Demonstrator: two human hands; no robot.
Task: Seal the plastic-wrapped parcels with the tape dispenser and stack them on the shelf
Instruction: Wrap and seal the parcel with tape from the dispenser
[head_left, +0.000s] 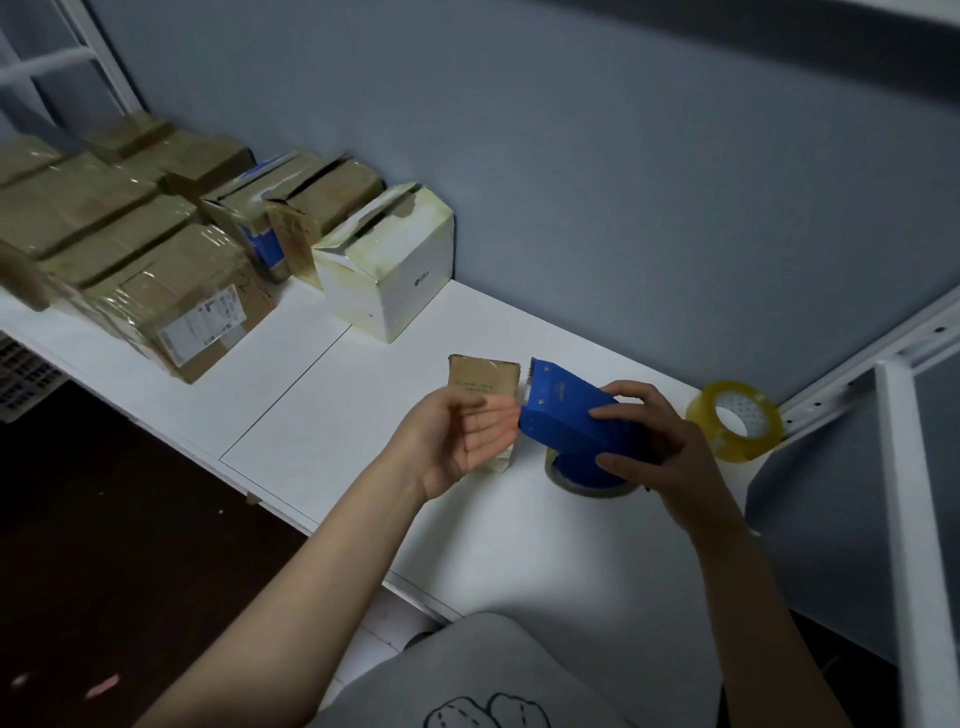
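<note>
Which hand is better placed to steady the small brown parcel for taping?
Probably the left: the left hand is open, empty, right by the small brown parcel, while the right hand grips the blue tape dispenser.

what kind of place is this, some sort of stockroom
Probably a small parcel-packing or storage corner, not clearly a warehouse. Rows of taped cardboard parcels sit on a white shelf, one bearing a shipping label; the right hand grips a blue tape dispenser, and a spare tape roll sits nearby.

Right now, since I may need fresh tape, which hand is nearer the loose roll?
Right. The right hand, gripping the blue dispenser, is beside the loose roll; the left hand is farther, over the small parcel.
</note>
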